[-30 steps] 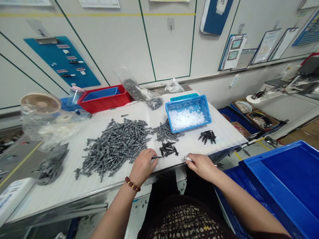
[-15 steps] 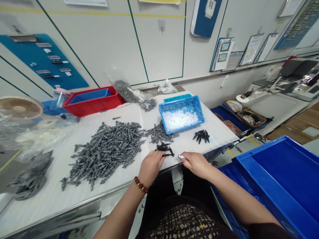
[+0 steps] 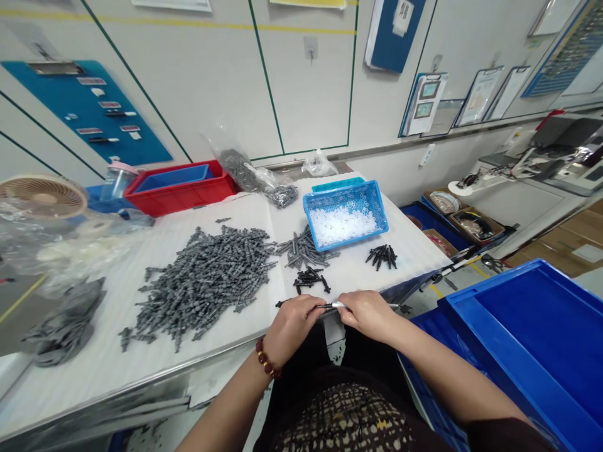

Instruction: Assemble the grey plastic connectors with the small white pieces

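Presently, both hands meet at the near edge of the white-covered table (image 3: 348, 273). Left hand (image 3: 294, 323): fingers pinched round a slim black part (image 3: 323, 306), its right end projecting toward the other hand. A dark tip also shows to the left of these knuckles; cannot tell whether it belongs to the same piece. Right hand (image 3: 370, 314): fingers curled round a white pen-like tool (image 3: 337, 304), whose front end meets the black part; exact fit between them too small to read. Just beyond the left hand lies a small cluster of black pieces (image 3: 309, 277); a second black group (image 3: 382, 256) sits farther right. Large grey heap (image 3: 205, 276) to the left; smaller grey pile (image 3: 299, 251) beside the tilted blue bin (image 3: 383, 213), which holds small white rings (image 3: 343, 225).
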Demonstrator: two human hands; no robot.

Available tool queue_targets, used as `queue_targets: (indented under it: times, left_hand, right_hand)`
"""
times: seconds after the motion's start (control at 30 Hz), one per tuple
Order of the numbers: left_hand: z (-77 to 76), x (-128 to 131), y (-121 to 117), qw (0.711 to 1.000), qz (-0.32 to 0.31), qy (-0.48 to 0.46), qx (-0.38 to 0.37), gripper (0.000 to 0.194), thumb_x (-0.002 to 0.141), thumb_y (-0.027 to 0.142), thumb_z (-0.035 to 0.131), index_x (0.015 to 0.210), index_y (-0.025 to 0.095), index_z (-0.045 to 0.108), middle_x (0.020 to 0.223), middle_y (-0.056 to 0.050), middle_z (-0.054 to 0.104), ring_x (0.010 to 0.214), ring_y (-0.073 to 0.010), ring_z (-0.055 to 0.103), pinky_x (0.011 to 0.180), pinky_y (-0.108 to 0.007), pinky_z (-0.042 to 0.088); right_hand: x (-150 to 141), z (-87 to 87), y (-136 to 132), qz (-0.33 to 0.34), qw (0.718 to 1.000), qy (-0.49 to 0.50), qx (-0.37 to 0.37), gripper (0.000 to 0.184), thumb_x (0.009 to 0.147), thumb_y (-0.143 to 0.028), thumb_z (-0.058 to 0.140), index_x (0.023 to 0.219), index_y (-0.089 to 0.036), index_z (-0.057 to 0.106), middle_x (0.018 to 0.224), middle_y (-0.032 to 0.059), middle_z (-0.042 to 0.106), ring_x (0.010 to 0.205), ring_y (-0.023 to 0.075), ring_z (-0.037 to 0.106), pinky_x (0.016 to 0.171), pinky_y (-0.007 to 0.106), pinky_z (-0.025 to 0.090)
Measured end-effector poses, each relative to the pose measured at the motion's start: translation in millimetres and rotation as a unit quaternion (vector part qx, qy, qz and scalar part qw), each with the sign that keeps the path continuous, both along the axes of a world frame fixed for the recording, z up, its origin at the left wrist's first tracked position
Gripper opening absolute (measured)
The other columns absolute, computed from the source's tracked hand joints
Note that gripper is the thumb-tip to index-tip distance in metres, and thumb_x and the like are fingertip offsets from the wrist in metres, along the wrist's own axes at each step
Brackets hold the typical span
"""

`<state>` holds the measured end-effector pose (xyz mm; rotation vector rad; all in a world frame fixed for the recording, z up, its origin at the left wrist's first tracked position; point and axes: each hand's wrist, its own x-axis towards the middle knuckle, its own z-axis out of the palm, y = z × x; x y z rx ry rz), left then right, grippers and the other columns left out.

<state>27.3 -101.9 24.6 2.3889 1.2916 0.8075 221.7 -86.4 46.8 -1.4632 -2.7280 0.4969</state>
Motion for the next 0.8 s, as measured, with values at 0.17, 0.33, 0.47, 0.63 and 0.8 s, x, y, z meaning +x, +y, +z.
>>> queue_targets:
  times: [0.17, 0.33, 0.47, 0.63, 0.8]
  left_hand:
    - [2.1, 2.0, -0.9, 1.000, -0.005, -0.008, -0.017, 0.013, 0.085, 0.021, 0.054, 0.085, 0.020, 0.068, 0.077, -0.002, 0.071, 0.069, -0.0150, 0.065, 0.068, -0.024, 0.052]
    - [0.7, 4.4, -3.4, 0.999, 0.010, -0.022, -0.038, 0.011, 0.082, 0.020, 0.058, 0.085, 0.021, 0.069, 0.077, -0.001, 0.071, 0.068, -0.0152, 0.066, 0.069, -0.025, 0.052]
    - [-1.2, 3.7, -4.5, 0.999, 0.003, -0.027, -0.037, 0.012, 0.083, 0.019, 0.057, 0.087, 0.021, 0.069, 0.077, -0.002, 0.071, 0.069, -0.0150, 0.066, 0.070, -0.025, 0.052]
    - [1.3, 2.1, -4.6, 0.998, -0.006, -0.023, -0.052, 0.016, 0.085, 0.018, 0.054, 0.092, 0.020, 0.068, 0.081, -0.003, 0.071, 0.073, -0.0152, 0.065, 0.073, -0.026, 0.052]
    - [3.7, 1.4, -5.6, 0.996, -0.013, -0.032, -0.084, 0.018, 0.086, 0.018, 0.051, 0.093, 0.020, 0.067, 0.080, -0.003, 0.071, 0.073, -0.0148, 0.065, 0.074, -0.025, 0.051]
  right_hand:
    - [-3.2, -1.4, -2.2, 0.024, 1.000, -0.004, 0.003, 0.020, 0.087, -0.029, 0.046, 0.089, -0.019, 0.063, 0.085, 0.0064, 0.069, 0.077, 0.0201, 0.061, 0.060, 0.026, 0.031]
    - [-5.7, -5.5, -4.0, 0.015, 1.000, 0.004, 0.008, 0.022, 0.087, -0.031, 0.046, 0.088, -0.020, 0.064, 0.084, 0.0060, 0.070, 0.077, 0.0196, 0.062, 0.061, 0.026, 0.031]
    - [-4.8, -7.7, -4.3, -0.006, 1.000, 0.010, 0.013, 0.030, 0.089, -0.040, 0.044, 0.084, -0.019, 0.065, 0.082, 0.0068, 0.070, 0.075, 0.0196, 0.062, 0.060, 0.026, 0.030]
    - [1.1, -7.7, -3.1, 0.036, 0.998, 0.053, 0.004, 0.020, 0.088, -0.028, 0.045, 0.088, -0.020, 0.063, 0.083, 0.0035, 0.068, 0.074, 0.0163, 0.059, 0.058, 0.025, 0.027]
    - [3.7, -6.4, -2.8, 0.054, 0.996, 0.063, -0.016, 0.018, 0.087, -0.021, 0.046, 0.090, -0.019, 0.063, 0.084, 0.0034, 0.067, 0.073, 0.0157, 0.057, 0.058, 0.025, 0.025]
